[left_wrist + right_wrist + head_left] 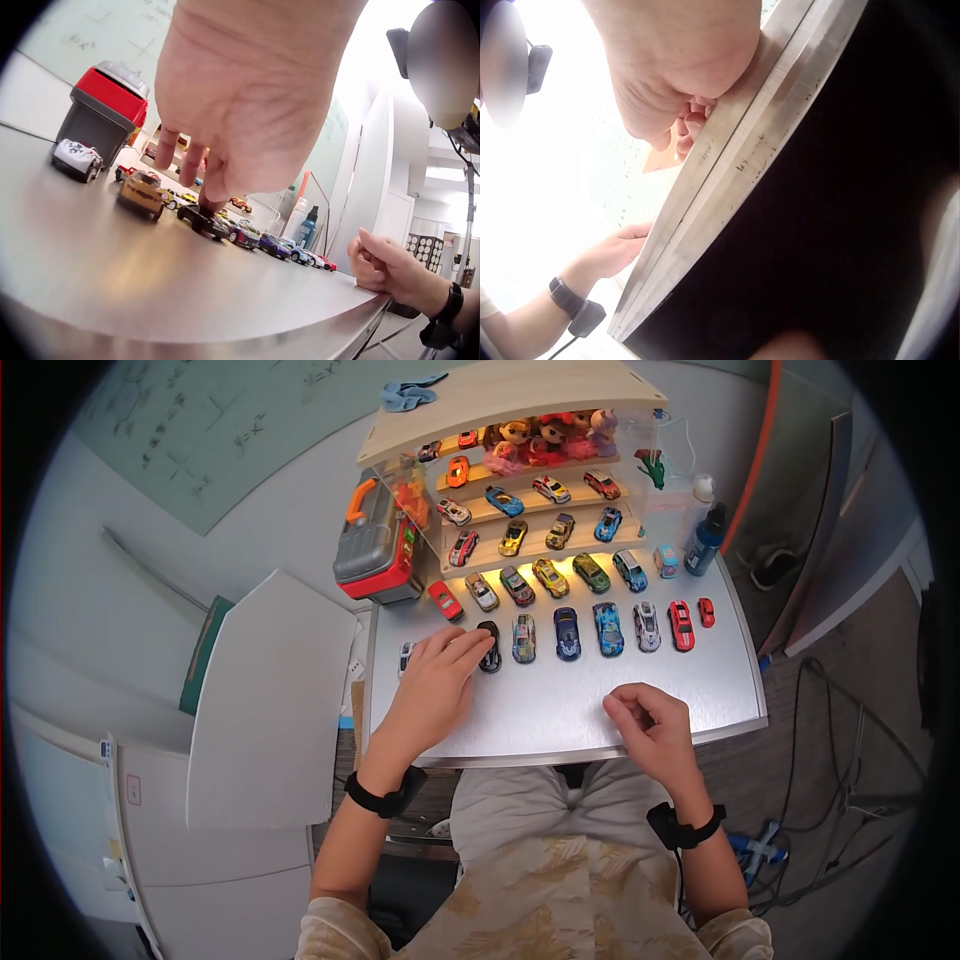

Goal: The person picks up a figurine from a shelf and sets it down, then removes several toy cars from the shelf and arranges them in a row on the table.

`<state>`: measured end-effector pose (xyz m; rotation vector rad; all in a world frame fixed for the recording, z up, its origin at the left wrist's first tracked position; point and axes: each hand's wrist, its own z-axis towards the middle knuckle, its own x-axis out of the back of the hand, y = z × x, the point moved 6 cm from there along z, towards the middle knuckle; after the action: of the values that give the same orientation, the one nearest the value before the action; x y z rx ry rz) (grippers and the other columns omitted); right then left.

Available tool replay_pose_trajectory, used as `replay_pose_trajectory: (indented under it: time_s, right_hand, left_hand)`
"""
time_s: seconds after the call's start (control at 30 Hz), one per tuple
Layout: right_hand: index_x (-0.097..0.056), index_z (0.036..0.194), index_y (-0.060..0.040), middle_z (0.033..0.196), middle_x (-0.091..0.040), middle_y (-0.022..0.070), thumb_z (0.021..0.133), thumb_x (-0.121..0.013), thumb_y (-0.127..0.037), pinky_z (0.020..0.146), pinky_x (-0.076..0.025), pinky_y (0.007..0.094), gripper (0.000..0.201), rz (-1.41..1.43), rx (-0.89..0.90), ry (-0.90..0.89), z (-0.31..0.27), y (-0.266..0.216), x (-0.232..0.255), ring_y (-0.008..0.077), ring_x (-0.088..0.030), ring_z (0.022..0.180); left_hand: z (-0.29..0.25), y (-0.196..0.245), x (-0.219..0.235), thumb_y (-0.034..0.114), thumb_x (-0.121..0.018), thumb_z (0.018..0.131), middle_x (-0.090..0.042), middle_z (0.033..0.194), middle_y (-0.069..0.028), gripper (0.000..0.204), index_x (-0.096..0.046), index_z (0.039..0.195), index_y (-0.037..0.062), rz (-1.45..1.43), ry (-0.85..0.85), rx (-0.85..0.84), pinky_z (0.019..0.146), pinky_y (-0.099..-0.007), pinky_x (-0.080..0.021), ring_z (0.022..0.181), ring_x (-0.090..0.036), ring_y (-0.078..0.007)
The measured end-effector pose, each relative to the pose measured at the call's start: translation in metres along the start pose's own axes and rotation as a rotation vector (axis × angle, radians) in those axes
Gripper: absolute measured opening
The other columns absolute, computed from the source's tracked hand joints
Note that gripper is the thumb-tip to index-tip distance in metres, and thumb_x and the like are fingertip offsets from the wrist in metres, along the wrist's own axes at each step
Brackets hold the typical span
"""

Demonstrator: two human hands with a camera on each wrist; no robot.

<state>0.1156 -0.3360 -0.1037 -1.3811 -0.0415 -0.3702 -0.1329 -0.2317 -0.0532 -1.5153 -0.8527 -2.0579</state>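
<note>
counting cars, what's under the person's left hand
Under the left hand: a black toy car and an orange-brown one; it hides part of the black car's top.

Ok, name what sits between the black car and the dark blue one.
The head view shows one multicoloured car between them, in the same row.

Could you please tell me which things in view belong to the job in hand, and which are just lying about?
Likely in the job:
- black toy car, under the left hand's fingertips
- the other toy cars

Apparently just lying about:
- toolbox
- dolls
- blue bottle
- blue cloth
</note>
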Motion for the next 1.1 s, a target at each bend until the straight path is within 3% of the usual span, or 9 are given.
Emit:
replay_pose_trajectory:
  time_s: [0.43, 0.53, 0.63, 0.73, 0.83, 0.93, 0.97, 1.07, 1.1]
  right_hand:
    - [-0.072, 0.094, 0.0008, 0.069, -0.062, -0.0017, 0.095, -0.075, -0.012, 0.052, -0.036, 0.0204, 0.013, -0.001, -0.034, -0.004, 0.0, 0.002, -0.001, 0.0016, -0.045, 0.058]
    - [-0.072, 0.095, 0.001, 0.069, -0.061, -0.0024, 0.096, -0.075, -0.013, 0.052, -0.035, 0.0202, 0.014, -0.004, -0.033, -0.004, 0.0, 0.003, -0.001, 0.0012, -0.045, 0.058]
    - [-0.072, 0.096, 0.0014, 0.069, -0.062, -0.0023, 0.096, -0.075, -0.013, 0.053, -0.036, 0.0202, 0.014, -0.009, -0.057, -0.008, 0.0, 0.006, -0.003, 0.0009, -0.045, 0.059]
    - [-0.072, 0.099, 0.0015, 0.073, -0.064, -0.0004, 0.096, -0.074, -0.012, 0.053, -0.037, 0.0208, 0.014, -0.037, -0.069, -0.033, 0.001, 0.0, -0.006, 0.0019, -0.047, 0.06]
    - [-0.072, 0.103, 0.0005, 0.082, -0.067, 0.0029, 0.096, -0.073, -0.01, 0.054, -0.04, 0.0218, 0.013, -0.151, 0.015, -0.076, 0.006, -0.019, -0.012, 0.0045, -0.051, 0.061]
    - [-0.072, 0.107, -0.0015, 0.094, -0.069, 0.0058, 0.095, -0.073, -0.009, 0.056, -0.043, 0.0232, 0.014, -0.228, 0.066, -0.131, 0.011, -0.048, -0.026, 0.0082, -0.054, 0.062]
    - [-0.072, 0.108, -0.0023, 0.098, -0.069, 0.0067, 0.095, -0.073, -0.009, 0.056, -0.044, 0.0238, 0.015, -0.239, 0.073, -0.151, 0.013, -0.055, -0.033, 0.0096, -0.055, 0.062]
    - [-0.072, 0.11, -0.0036, 0.104, -0.068, 0.0072, 0.094, -0.073, -0.008, 0.058, -0.047, 0.0248, 0.017, -0.251, 0.165, -0.185, 0.016, -0.072, -0.056, 0.0114, -0.056, 0.061]
    - [-0.072, 0.111, -0.0038, 0.106, -0.068, 0.0077, 0.094, -0.072, -0.007, 0.058, -0.048, 0.0255, 0.018, -0.255, 0.158, -0.205, 0.016, -0.072, -0.061, 0.0124, -0.056, 0.062]
  left_hand:
    - [-0.015, 0.009, 0.003, -0.005, -0.057, 0.089, -0.06, 0.14, -0.0101, 0.047, -0.061, 0.136, 0.0017, -0.032, -0.012, 0.001, 0.109, -0.0453, -0.041, 0.13, -0.051, -0.0338]
    - [-0.01, 0.003, 0.02, -0.003, -0.056, 0.094, -0.061, 0.139, -0.0121, 0.043, -0.061, 0.136, 0.0014, -0.056, 0.076, -0.005, 0.107, -0.0446, -0.042, 0.127, -0.054, -0.0339]
    - [-0.008, -0.028, 0.066, 0.002, -0.055, 0.1, -0.064, 0.134, -0.012, 0.035, -0.061, 0.135, 0.0002, -0.133, 0.351, 0.068, 0.101, -0.0391, -0.046, 0.117, -0.061, -0.0278]
    - [-0.021, -0.078, 0.088, 0.01, -0.054, 0.105, -0.066, 0.125, -0.0093, 0.03, -0.062, 0.132, -0.0005, -0.665, 0.648, 0.411, 0.088, -0.0301, -0.049, 0.097, -0.064, -0.0173]
    - [-0.035, -0.105, 0.101, 0.016, -0.055, 0.107, -0.067, 0.114, -0.0053, 0.029, -0.063, 0.13, -0.0004, -0.883, 0.87, 0.428, 0.075, -0.0242, -0.046, 0.083, -0.06, -0.0091]
    - [-0.046, -0.128, 0.102, 0.017, -0.058, 0.106, -0.067, 0.11, -0.005, 0.03, -0.063, 0.129, -0.0009, -1.196, 0.995, 0.331, 0.068, -0.0241, -0.045, 0.078, -0.058, -0.0079]
    - [-0.049, -0.13, 0.1, 0.017, -0.06, 0.105, -0.065, 0.11, -0.003, 0.027, -0.066, 0.126, 0.0024, -1.141, 0.972, 0.392, 0.069, -0.0246, -0.046, 0.079, -0.058, -0.0087]
    - [-0.052, -0.122, 0.073, 0.015, -0.064, 0.101, -0.066, 0.114, -0.0037, 0.024, -0.07, 0.122, 0.0042, -0.555, 0.598, 0.492, 0.07, -0.0255, -0.048, 0.081, -0.059, -0.0115]
    - [-0.051, -0.117, 0.063, 0.015, -0.066, 0.1, -0.066, 0.116, -0.0043, 0.025, -0.07, 0.122, 0.0044, -0.492, 0.507, 0.452, 0.071, -0.0259, -0.048, 0.082, -0.06, -0.0126]
